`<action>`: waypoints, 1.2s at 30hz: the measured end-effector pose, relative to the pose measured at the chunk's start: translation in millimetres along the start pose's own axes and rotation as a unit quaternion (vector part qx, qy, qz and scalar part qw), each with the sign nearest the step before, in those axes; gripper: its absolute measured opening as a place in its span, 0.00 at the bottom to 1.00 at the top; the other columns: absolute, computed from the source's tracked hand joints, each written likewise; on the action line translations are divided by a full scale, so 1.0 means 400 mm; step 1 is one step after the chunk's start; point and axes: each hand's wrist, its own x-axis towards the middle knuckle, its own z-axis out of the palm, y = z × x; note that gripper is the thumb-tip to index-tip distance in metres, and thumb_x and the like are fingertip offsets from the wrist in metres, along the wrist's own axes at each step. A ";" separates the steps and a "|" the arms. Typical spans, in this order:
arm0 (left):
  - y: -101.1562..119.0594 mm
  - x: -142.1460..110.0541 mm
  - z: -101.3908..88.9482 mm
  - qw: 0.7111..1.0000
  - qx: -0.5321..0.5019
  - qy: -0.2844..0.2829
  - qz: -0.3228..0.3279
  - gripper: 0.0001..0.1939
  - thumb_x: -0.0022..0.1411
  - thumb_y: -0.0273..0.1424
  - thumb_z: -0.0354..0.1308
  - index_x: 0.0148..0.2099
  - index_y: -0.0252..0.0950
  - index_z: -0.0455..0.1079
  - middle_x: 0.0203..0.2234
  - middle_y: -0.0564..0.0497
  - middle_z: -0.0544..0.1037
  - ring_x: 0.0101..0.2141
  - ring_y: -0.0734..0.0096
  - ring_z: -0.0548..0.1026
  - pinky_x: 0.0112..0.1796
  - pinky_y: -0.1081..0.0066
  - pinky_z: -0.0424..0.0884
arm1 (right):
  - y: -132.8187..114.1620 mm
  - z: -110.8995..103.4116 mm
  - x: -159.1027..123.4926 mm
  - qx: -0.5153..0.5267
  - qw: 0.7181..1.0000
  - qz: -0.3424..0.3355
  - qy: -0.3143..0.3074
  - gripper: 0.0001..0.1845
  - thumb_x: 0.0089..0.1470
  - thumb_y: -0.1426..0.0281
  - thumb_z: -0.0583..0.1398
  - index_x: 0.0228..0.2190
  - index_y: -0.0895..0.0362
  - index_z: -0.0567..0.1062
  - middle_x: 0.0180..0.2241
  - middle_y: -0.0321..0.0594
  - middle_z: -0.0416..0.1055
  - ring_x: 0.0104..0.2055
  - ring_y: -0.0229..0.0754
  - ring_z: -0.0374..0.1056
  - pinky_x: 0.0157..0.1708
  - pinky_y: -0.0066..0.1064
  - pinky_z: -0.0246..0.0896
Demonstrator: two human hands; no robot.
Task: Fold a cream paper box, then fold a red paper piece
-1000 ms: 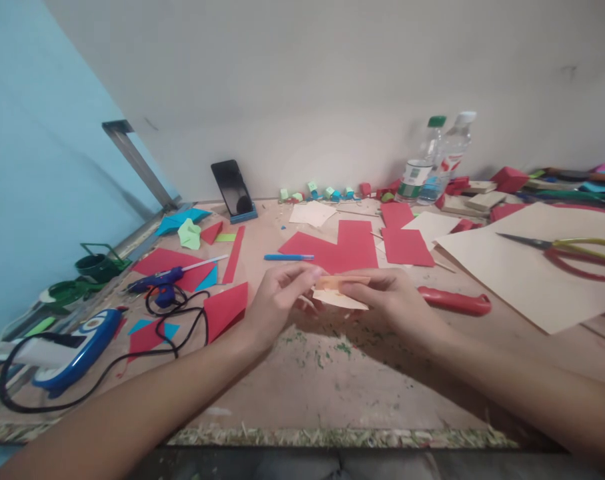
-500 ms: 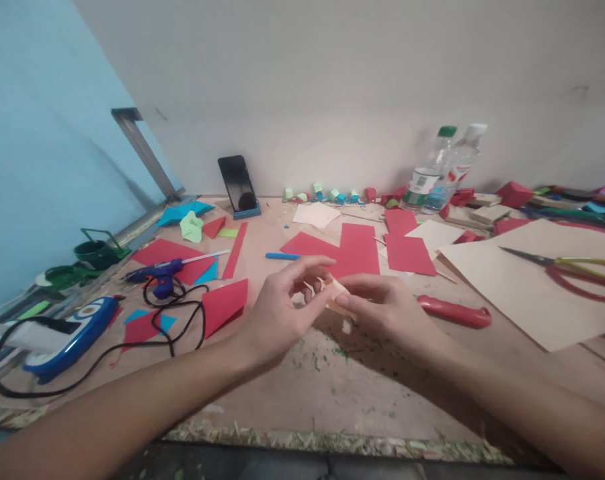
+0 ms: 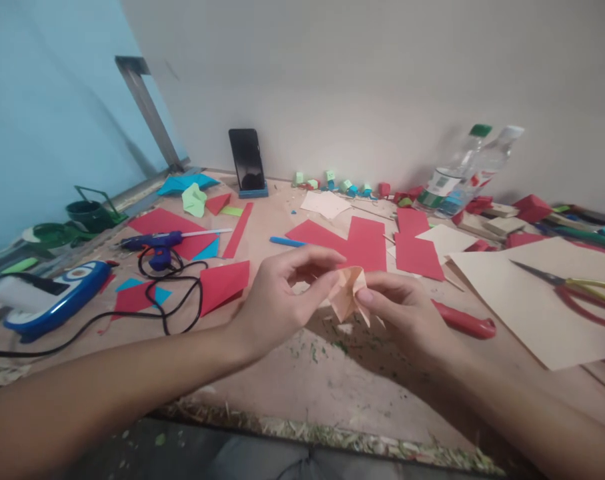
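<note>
A small folded piece of cream paper [image 3: 349, 293] is held up between my two hands above the middle of the table. My left hand [image 3: 295, 293] pinches its left side between thumb and fingers. On the other side, my right hand [image 3: 402, 310] grips it with the thumb in front; the fingers behind are partly hidden. The paper's creased faces spread apart, with a pointed corner hanging down. Red paper sheets [image 3: 365, 250] and a blue pen-like stick [image 3: 287, 241] lie just beyond my hands. A red-handled tool [image 3: 465, 320] rests right of my right hand.
Scissors [image 3: 565, 283] lie on a large cream sheet [image 3: 547, 333] at right. Two bottles [image 3: 445, 183] lean against the wall. A phone [image 3: 247, 160] stands at the back. On the left are a glue gun [image 3: 157, 243], its black cord and a blue-and-white tape dispenser [image 3: 62, 300].
The folded cream paper has been opened out and turned, showing more of its creased faces. My hands have parted slightly, and the head view has shifted.
</note>
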 end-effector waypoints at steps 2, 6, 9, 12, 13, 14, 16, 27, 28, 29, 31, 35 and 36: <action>-0.001 0.003 0.001 1.000 -0.015 0.011 -0.001 0.05 0.64 0.28 0.65 0.43 0.34 0.79 0.38 0.47 0.84 0.40 0.67 0.82 0.43 0.69 0.78 | -0.001 0.001 0.000 0.040 0.999 0.029 -0.021 0.15 0.52 0.56 0.73 0.35 0.53 0.87 0.30 0.40 0.81 0.30 0.41 0.71 0.34 0.32 0.67; 0.001 0.004 0.001 1.000 -0.019 0.020 0.008 0.04 0.64 0.28 0.65 0.41 0.34 0.80 0.36 0.47 0.84 0.38 0.67 0.82 0.42 0.70 0.79 | -0.007 0.006 0.001 0.112 0.988 0.083 -0.064 0.16 0.50 0.55 0.74 0.32 0.55 0.85 0.26 0.38 0.76 0.29 0.40 0.70 0.31 0.30 0.65; 0.000 0.003 -0.001 1.000 -0.019 0.016 0.015 0.04 0.64 0.27 0.65 0.42 0.35 0.79 0.38 0.48 0.84 0.40 0.68 0.82 0.43 0.71 0.79 | -0.005 0.005 0.002 0.140 0.983 0.093 -0.079 0.15 0.50 0.55 0.74 0.31 0.55 0.85 0.26 0.37 0.76 0.28 0.39 0.70 0.30 0.29 0.65; -0.002 0.000 -0.003 0.999 -0.021 0.012 0.021 0.04 0.64 0.26 0.64 0.42 0.35 0.79 0.38 0.49 0.84 0.40 0.69 0.82 0.43 0.72 0.79 | 0.003 0.002 0.003 0.145 0.981 0.095 -0.090 0.15 0.51 0.55 0.73 0.31 0.54 0.85 0.26 0.38 0.77 0.29 0.40 0.71 0.33 0.30 0.68; -0.002 -0.001 -0.003 0.999 -0.021 0.011 0.022 0.04 0.65 0.26 0.64 0.42 0.35 0.79 0.38 0.49 0.84 0.40 0.69 0.82 0.43 0.72 0.79 | 0.005 0.001 0.003 0.145 0.981 0.095 -0.090 0.14 0.51 0.55 0.73 0.32 0.53 0.86 0.27 0.38 0.77 0.29 0.41 0.72 0.34 0.31 0.69; -0.001 -0.001 -0.003 0.999 -0.020 0.011 0.021 0.04 0.64 0.26 0.64 0.42 0.35 0.79 0.38 0.49 0.84 0.39 0.69 0.82 0.43 0.72 0.79 | 0.007 0.001 0.003 0.145 0.981 0.094 -0.089 0.14 0.51 0.56 0.73 0.32 0.53 0.86 0.27 0.38 0.78 0.30 0.41 0.72 0.34 0.32 0.70; 0.002 -0.002 -0.003 1.000 -0.021 0.008 0.019 0.04 0.64 0.27 0.64 0.42 0.35 0.79 0.37 0.48 0.84 0.39 0.68 0.82 0.42 0.71 0.78 | 0.009 0.001 0.003 0.141 0.982 0.091 -0.082 0.13 0.51 0.57 0.73 0.33 0.53 0.86 0.27 0.38 0.78 0.29 0.41 0.72 0.36 0.34 0.71; 0.030 -0.003 0.004 0.996 0.057 -0.058 -0.040 0.10 0.60 0.36 0.71 0.39 0.36 0.78 0.35 0.51 0.82 0.35 0.67 0.77 0.34 0.70 0.69 | 0.008 0.012 -0.001 0.052 0.996 0.062 -0.024 0.10 0.52 0.59 0.73 0.33 0.52 0.87 0.30 0.39 0.80 0.32 0.42 0.72 0.36 0.34 0.68; 0.028 -0.003 0.004 0.996 0.063 -0.060 -0.033 0.08 0.62 0.35 0.70 0.38 0.36 0.78 0.34 0.51 0.81 0.34 0.68 0.77 0.33 0.70 0.69 | 0.009 0.012 -0.002 0.048 0.997 0.051 -0.024 0.09 0.53 0.60 0.73 0.33 0.51 0.87 0.30 0.39 0.80 0.32 0.42 0.71 0.35 0.33 0.67; 0.027 -0.003 0.003 0.995 0.072 -0.063 -0.019 0.07 0.64 0.34 0.69 0.37 0.36 0.79 0.32 0.51 0.81 0.33 0.69 0.76 0.33 0.70 0.69 | 0.010 0.012 -0.003 0.045 0.998 0.040 -0.025 0.08 0.53 0.60 0.73 0.33 0.51 0.87 0.30 0.38 0.80 0.32 0.41 0.72 0.36 0.33 0.67; 0.024 -0.003 0.001 0.993 0.097 -0.066 0.018 0.06 0.67 0.32 0.65 0.35 0.36 0.78 0.30 0.51 0.80 0.33 0.69 0.76 0.35 0.70 0.69 | 0.010 0.011 -0.006 0.035 0.999 0.017 -0.033 0.06 0.55 0.61 0.72 0.32 0.50 0.87 0.30 0.37 0.80 0.35 0.41 0.74 0.39 0.34 0.68; 0.023 -0.002 0.000 0.989 0.119 -0.067 0.055 0.06 0.68 0.29 0.64 0.36 0.37 0.78 0.31 0.51 0.82 0.35 0.68 0.77 0.38 0.69 0.70 | 0.005 0.004 -0.009 0.002 1.000 -0.011 -0.018 0.05 0.56 0.62 0.72 0.35 0.47 0.87 0.32 0.37 0.83 0.36 0.43 0.76 0.44 0.37 0.70; 0.023 -0.002 0.001 0.989 0.119 -0.067 0.060 0.05 0.68 0.28 0.64 0.36 0.36 0.78 0.32 0.51 0.82 0.35 0.68 0.78 0.39 0.69 0.71 | 0.001 0.002 -0.009 -0.010 1.000 -0.024 -0.003 0.06 0.55 0.62 0.73 0.37 0.47 0.87 0.36 0.38 0.84 0.38 0.44 0.77 0.46 0.38 0.71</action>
